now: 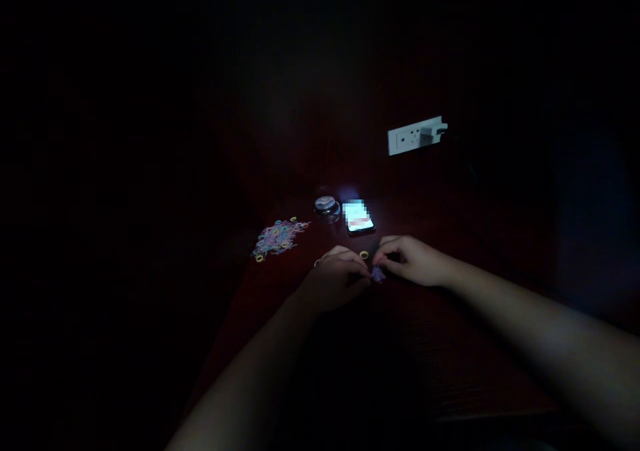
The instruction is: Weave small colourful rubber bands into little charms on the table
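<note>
Between my two hands lies a small purple heap of what look like hair elastics [379, 275] on the dark table. My left hand [340, 274] is closed, with its fingertips at the left side of the heap. From the right, my right hand [413, 259] reaches in with thumb and fingers pinched at the heap's upper edge. Darkness and small size hide what either pinch holds. Just beyond the fingers sits a yellow ring-shaped elastic [364, 255]. A pale band end pokes out beside the left hand's knuckles.
A pile of mixed-colour elastics [279, 237] is spread near the table's left edge. Behind the hands stand a round clear container [327, 208] and a lit phone [358, 216]. A white socket plate [407, 139] with a plug is on the wall. The surroundings are very dark.
</note>
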`<state>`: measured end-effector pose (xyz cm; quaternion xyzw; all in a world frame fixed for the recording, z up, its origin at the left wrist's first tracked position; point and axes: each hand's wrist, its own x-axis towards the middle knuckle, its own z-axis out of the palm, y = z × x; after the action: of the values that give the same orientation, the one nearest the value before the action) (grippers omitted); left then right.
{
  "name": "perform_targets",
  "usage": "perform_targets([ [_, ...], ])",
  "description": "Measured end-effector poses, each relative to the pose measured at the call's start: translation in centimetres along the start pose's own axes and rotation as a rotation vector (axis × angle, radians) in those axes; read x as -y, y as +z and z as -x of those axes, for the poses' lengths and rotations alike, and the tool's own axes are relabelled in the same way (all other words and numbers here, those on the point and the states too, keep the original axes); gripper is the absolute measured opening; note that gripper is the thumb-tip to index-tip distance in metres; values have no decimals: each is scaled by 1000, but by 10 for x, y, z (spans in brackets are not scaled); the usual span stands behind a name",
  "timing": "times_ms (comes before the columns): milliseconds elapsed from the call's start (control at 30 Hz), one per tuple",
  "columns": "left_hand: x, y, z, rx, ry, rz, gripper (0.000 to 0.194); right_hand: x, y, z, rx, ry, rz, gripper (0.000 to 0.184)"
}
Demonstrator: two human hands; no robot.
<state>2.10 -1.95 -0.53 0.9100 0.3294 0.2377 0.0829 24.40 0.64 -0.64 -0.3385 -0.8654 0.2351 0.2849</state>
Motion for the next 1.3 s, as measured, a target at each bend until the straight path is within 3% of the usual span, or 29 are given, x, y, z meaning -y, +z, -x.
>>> perform_targets([
  [333, 0, 1, -1, 54, 13, 58, 16, -5, -1, -1, 36, -34, 102, 19],
  [500, -1, 1, -2, 64, 36, 55, 16, -6, 0, -1, 17, 16, 124, 19],
  [900, -6, -8, -2, -34, 55, 35, 12, -8, 1, 0, -7, 51, 137, 17],
  [1300, -6, -5, -2, 103, 85, 68, 16, -9, 0, 0, 38, 29, 130, 16],
])
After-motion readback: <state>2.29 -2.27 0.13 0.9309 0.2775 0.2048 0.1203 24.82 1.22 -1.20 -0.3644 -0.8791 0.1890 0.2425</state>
